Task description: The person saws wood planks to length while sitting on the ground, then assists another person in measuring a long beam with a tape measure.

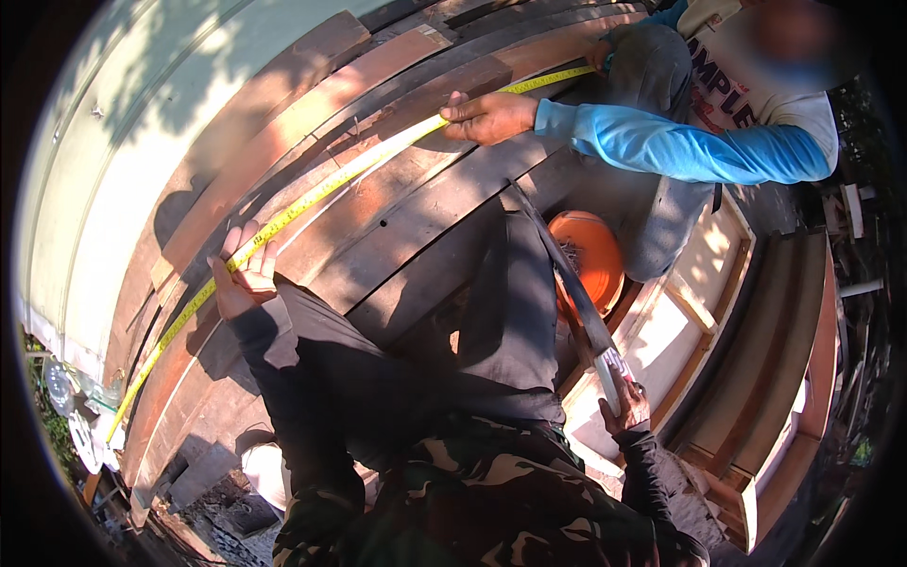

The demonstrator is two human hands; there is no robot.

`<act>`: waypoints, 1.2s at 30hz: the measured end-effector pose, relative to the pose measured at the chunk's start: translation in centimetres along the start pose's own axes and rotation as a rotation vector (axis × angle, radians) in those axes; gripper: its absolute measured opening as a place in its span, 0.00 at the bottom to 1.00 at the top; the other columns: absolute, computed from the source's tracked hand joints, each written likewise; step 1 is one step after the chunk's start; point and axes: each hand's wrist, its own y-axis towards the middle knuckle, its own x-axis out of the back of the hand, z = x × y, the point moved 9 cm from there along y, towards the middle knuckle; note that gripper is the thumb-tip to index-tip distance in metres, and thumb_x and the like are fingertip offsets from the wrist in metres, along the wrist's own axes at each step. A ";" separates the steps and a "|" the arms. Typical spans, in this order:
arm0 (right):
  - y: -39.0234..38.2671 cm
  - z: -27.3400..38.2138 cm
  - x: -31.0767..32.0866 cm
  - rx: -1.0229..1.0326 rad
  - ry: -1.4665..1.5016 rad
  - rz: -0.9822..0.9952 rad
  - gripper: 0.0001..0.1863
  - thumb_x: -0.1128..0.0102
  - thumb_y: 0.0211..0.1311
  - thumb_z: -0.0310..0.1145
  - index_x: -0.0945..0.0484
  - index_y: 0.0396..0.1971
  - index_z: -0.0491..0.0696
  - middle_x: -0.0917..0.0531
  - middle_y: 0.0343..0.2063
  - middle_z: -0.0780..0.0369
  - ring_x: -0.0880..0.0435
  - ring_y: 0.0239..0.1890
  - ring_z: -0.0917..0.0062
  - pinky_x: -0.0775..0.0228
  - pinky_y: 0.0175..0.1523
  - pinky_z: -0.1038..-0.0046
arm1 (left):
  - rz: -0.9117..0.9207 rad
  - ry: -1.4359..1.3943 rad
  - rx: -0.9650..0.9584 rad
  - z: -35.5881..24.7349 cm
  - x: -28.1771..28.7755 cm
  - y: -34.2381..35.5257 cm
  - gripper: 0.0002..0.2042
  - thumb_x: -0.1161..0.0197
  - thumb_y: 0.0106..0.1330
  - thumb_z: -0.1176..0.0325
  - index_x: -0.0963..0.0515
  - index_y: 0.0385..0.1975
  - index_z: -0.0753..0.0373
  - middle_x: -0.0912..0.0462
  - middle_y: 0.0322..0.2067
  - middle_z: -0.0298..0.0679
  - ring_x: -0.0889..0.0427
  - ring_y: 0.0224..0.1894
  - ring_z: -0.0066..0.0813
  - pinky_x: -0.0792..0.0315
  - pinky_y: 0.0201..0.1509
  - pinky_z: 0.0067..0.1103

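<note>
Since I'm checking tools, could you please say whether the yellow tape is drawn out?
Drawn out: the yellow tape stretches over the boards, past the left hand and the co-worker's hand.

One tape, one bucket, apparently one saw

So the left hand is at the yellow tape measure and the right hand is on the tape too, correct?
Not quite: the right hand is not on the tape measure; the head view shows it gripping a long-bladed tool, apparently a handsaw. The left hand is at the tape, as you say.
</note>
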 end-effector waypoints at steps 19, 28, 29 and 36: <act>3.7 -3.7 -13.4 -0.134 -0.164 0.147 0.42 0.40 0.53 0.30 0.44 0.71 0.48 0.30 0.61 0.48 0.39 0.68 0.51 0.51 0.71 0.48 | -0.136 -0.149 -0.249 -4.6 3.0 -3.9 0.25 0.57 0.78 0.55 0.36 0.57 0.76 0.23 0.50 0.68 0.19 0.51 0.60 0.17 0.50 0.36; 10.7 -3.0 -7.3 -0.089 -0.200 0.219 0.36 0.32 0.51 0.43 0.30 0.62 0.50 0.14 0.33 0.51 0.14 0.39 0.54 0.22 0.47 0.56 | -0.296 -0.230 -0.162 -3.7 9.1 -3.0 0.26 0.55 0.77 0.53 0.33 0.52 0.77 0.21 0.47 0.64 0.18 0.48 0.62 0.17 0.48 0.44; 11.5 -4.1 -6.4 -0.069 -0.247 0.085 0.32 0.33 0.52 0.42 0.27 0.60 0.50 0.14 0.33 0.51 0.14 0.40 0.54 0.22 0.48 0.56 | -0.297 -0.219 -0.164 -3.5 9.0 -2.7 0.26 0.56 0.77 0.53 0.34 0.52 0.77 0.21 0.47 0.64 0.18 0.48 0.62 0.17 0.48 0.44; 23.5 11.0 4.8 0.325 0.008 -0.300 0.22 0.37 0.57 0.33 0.22 0.53 0.48 0.18 0.37 0.55 0.19 0.39 0.59 0.28 0.48 0.61 | -0.478 -0.122 -0.217 -6.2 17.8 -3.3 0.27 0.55 0.75 0.46 0.32 0.52 0.69 0.21 0.48 0.62 0.17 0.49 0.57 0.16 0.45 0.42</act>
